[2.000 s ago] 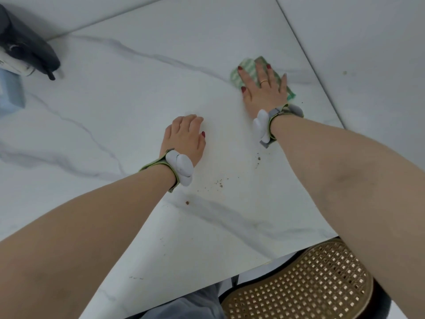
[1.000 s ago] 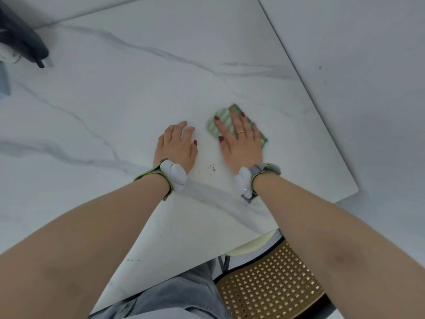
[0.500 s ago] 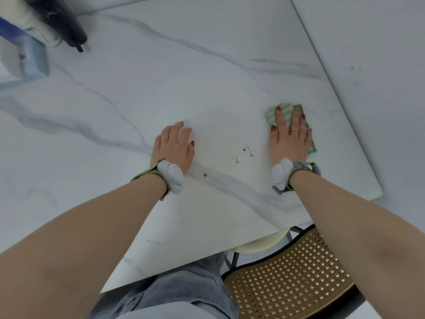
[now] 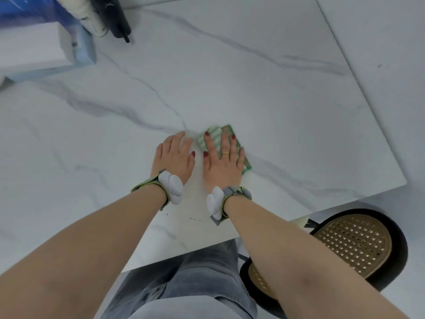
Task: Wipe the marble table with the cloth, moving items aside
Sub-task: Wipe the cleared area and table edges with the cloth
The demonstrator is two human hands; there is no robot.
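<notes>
Green-striped cloth: it lay flat on the marble table, near the front right part of the slab, mostly hidden under our right hand.
Cloth axis: its long side ran from far-left to near-right, and its near corner poked out past the little finger.
Right hand: we had it spread wide, palm down, fingers splayed and pressing the cloth to the marble; nothing was pinched or lifted.
Left hand: it rested on bare marble just beside the right, fingers loosely curled, holding nothing, and apart from the cloth.
Nearer hand: the right, since it was on the cloth; we judged the left was only bracing.
Crumbs: a few dark specks lay toward us from the cloth, between our wrists and the front edge.
Coming move, as we judged it: a pull of the cloth back toward us would reach those specks.
Items aside: a white box and a dark object stood at the far left, well apart from both hands.
Chair: a cane seat sat below the front right corner.
</notes>
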